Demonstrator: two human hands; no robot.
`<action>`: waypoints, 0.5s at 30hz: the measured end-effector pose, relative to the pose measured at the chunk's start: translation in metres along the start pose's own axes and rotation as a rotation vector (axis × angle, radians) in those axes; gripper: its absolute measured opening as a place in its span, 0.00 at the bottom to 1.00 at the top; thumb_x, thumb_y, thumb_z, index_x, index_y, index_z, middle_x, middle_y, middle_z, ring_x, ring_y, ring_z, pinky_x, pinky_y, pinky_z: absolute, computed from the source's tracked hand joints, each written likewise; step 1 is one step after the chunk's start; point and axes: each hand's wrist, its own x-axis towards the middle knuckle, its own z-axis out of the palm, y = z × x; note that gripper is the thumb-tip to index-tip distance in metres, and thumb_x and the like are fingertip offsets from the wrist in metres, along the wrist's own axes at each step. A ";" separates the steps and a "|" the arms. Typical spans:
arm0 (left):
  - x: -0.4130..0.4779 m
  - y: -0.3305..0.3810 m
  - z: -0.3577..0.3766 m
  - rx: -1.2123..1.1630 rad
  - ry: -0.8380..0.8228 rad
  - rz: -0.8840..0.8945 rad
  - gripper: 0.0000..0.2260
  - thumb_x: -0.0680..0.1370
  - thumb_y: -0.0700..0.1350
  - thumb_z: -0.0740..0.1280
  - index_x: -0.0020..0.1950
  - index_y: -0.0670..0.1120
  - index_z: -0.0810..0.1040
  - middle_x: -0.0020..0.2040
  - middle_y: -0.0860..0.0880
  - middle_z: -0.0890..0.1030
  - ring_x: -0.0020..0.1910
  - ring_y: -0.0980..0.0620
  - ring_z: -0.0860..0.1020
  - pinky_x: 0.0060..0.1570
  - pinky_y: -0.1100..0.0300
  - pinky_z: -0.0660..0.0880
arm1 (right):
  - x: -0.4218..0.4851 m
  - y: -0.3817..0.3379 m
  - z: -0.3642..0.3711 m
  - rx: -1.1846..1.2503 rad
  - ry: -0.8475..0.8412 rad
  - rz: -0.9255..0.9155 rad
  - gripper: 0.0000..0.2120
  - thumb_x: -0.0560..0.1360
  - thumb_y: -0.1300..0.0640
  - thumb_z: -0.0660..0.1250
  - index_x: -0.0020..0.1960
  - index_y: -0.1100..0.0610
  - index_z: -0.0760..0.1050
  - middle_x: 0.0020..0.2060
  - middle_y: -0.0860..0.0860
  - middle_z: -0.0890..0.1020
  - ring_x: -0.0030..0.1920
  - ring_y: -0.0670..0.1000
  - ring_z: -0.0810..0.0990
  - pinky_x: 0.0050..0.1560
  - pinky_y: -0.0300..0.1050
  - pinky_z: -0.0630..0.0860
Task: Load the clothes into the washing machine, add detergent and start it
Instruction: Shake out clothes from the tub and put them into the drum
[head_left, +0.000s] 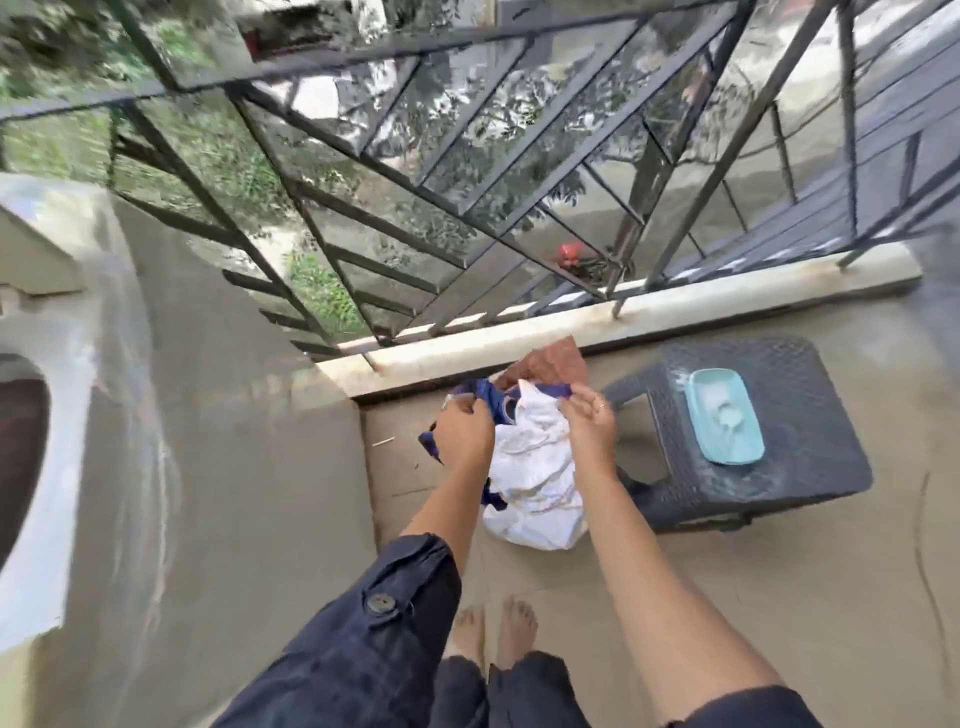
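Balcony floor tiles bear the clothes, heaped by the railing kerb. The left hand grips blue cloth; the right hand pinches the heap's top edge. Just beside stands a dark stool carrying a pale-blue tray; the washing machine sits far left.

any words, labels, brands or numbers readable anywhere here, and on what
None can be read.
The washing machine is blurred, with no lettering to make out.
The blue tray on the stool looks plain.
The clothes show no legible print.
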 end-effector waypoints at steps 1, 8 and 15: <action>0.010 -0.012 0.018 0.030 -0.025 -0.004 0.15 0.78 0.45 0.58 0.61 0.42 0.77 0.60 0.42 0.79 0.59 0.41 0.76 0.56 0.55 0.70 | 0.016 0.022 -0.005 -0.006 0.014 0.021 0.14 0.71 0.66 0.69 0.57 0.60 0.75 0.53 0.58 0.79 0.54 0.52 0.77 0.51 0.40 0.74; 0.090 -0.093 0.115 0.375 -0.207 -0.002 0.27 0.78 0.57 0.59 0.75 0.51 0.61 0.76 0.42 0.59 0.75 0.42 0.57 0.71 0.47 0.59 | 0.091 0.131 -0.023 -0.387 0.018 0.200 0.24 0.71 0.56 0.71 0.65 0.59 0.72 0.61 0.56 0.77 0.63 0.59 0.74 0.61 0.47 0.69; 0.128 -0.141 0.171 0.371 -0.213 0.019 0.29 0.77 0.63 0.58 0.75 0.55 0.59 0.78 0.44 0.39 0.77 0.38 0.41 0.72 0.39 0.47 | 0.126 0.215 0.004 -0.591 0.000 0.230 0.51 0.62 0.45 0.77 0.76 0.49 0.50 0.75 0.56 0.54 0.74 0.60 0.56 0.72 0.58 0.59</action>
